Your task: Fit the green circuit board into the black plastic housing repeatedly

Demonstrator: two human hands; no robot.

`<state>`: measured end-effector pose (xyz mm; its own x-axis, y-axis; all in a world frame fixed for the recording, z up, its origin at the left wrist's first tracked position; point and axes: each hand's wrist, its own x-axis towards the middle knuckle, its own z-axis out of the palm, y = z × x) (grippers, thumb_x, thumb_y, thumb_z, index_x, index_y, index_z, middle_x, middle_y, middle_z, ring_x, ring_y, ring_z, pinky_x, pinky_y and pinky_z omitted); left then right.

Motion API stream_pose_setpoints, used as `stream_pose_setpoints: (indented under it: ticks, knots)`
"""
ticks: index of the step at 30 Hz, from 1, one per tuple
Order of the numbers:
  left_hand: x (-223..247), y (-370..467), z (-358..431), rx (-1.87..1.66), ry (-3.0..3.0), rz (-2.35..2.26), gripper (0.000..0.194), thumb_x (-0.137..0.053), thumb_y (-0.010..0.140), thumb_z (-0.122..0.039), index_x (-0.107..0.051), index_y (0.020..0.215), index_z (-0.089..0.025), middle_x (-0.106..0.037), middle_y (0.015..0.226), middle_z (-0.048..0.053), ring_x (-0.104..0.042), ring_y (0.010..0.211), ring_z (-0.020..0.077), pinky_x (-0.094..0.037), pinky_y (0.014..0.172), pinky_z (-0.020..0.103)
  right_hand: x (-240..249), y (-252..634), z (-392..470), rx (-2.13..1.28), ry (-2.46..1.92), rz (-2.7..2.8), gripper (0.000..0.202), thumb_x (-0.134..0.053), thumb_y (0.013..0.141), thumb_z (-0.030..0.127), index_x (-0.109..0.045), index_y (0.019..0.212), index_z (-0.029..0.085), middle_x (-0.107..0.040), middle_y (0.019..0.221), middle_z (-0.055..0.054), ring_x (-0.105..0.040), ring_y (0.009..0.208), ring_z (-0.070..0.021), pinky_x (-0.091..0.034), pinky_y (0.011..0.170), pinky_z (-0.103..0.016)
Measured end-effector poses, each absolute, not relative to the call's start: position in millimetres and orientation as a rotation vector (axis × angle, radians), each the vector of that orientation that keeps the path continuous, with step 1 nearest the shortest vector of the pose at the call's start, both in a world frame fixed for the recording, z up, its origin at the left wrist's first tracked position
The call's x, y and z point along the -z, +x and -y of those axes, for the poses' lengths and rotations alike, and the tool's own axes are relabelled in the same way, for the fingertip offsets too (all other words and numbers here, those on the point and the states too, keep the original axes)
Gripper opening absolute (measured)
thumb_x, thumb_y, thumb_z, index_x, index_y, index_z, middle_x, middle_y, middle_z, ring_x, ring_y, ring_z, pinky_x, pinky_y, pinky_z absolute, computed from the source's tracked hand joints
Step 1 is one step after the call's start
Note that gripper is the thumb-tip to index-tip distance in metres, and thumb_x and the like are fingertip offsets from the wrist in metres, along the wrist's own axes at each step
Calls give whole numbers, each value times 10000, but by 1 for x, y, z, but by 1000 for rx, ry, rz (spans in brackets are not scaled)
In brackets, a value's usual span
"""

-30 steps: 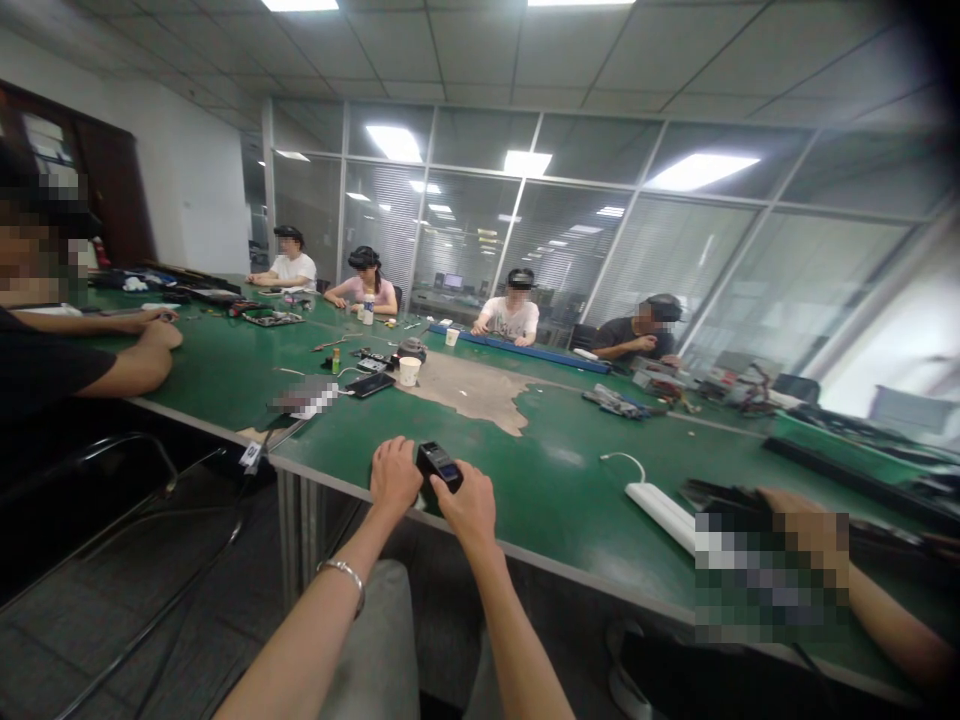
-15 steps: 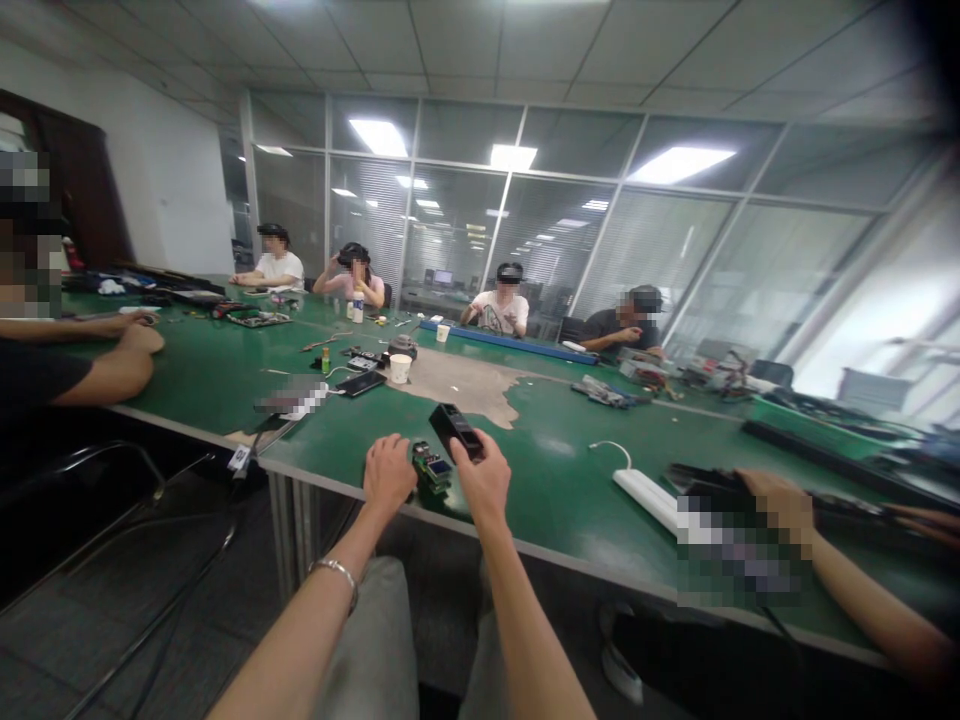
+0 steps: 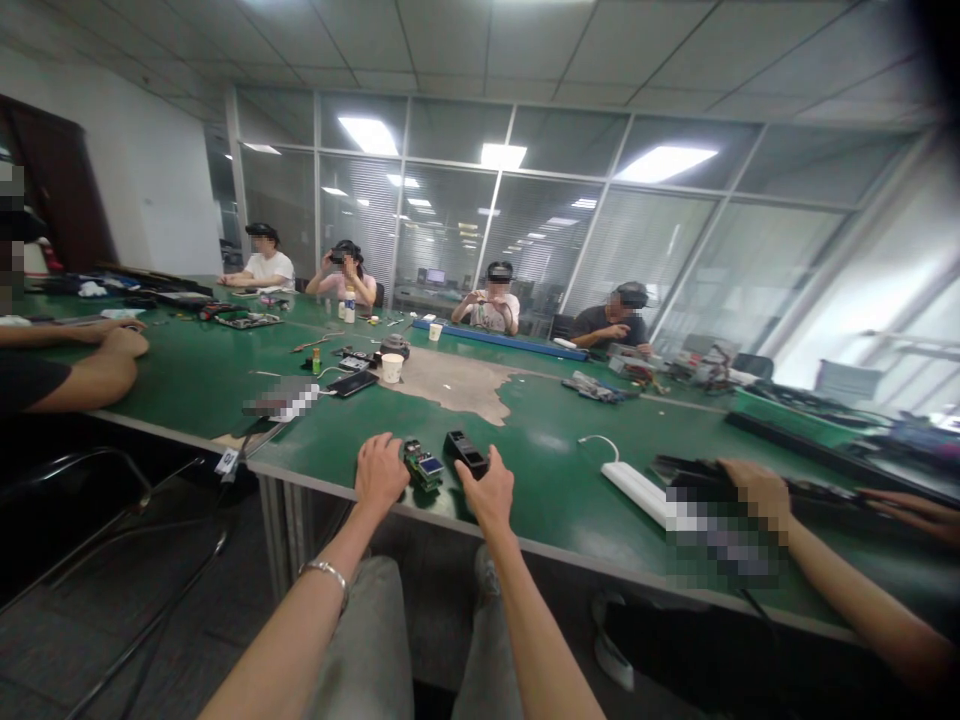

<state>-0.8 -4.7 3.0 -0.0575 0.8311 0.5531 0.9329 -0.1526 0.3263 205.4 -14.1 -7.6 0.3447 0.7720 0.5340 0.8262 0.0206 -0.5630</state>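
My right hand (image 3: 487, 497) has its thumb and fingers around the near end of a black plastic casing (image 3: 466, 455) with rectangular openings, which appears to rest on the green table. Just left of the casing lies a stacked green circuit board (image 3: 424, 468) with a small blue-white screen. My left hand (image 3: 381, 472) lies on the tabletop beside the board, palm down with its fingers loosely bent and no object visible in them. Whether its thumb touches the board I cannot make out.
On the right sits a white power strip (image 3: 637, 490), near a co-worker's hand (image 3: 757, 490) on a black object. Farther back stand a paper cup (image 3: 391, 368) and a black phone (image 3: 352, 383). A green basket (image 3: 795, 415) is at the far right. Several people sit around the table.
My right hand has lowered the black casing from above the board to the table, right of the board. My left hand stays beside the board. The whole view has shifted slightly.
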Motion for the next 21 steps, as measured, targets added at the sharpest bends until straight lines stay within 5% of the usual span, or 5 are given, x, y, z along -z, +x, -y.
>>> stream_pose_setpoints:
  ticks: [7, 21]
  knots:
    - [-7, -1, 9, 987, -2044, 1960, 293, -462, 844, -173, -660, 1056, -219, -607, 1144, 82, -487, 1067, 248, -382, 886, 364, 8, 205, 20, 108, -1670, 1510, 471, -569, 805, 493, -642, 1111, 142, -681, 1040, -120, -595, 940, -267, -403, 864, -352]
    - [-15, -1, 17, 921, -2057, 1993, 207, -479, 867, -215, -676, 920, -246, -593, 965, 67, -479, 974, 235, -378, 809, 348, -41, 177, 59, -357, -1403, 1268, 538, -619, 741, 561, -652, 1106, 167, -711, 965, -87, -648, 821, -225, -474, 742, -309]
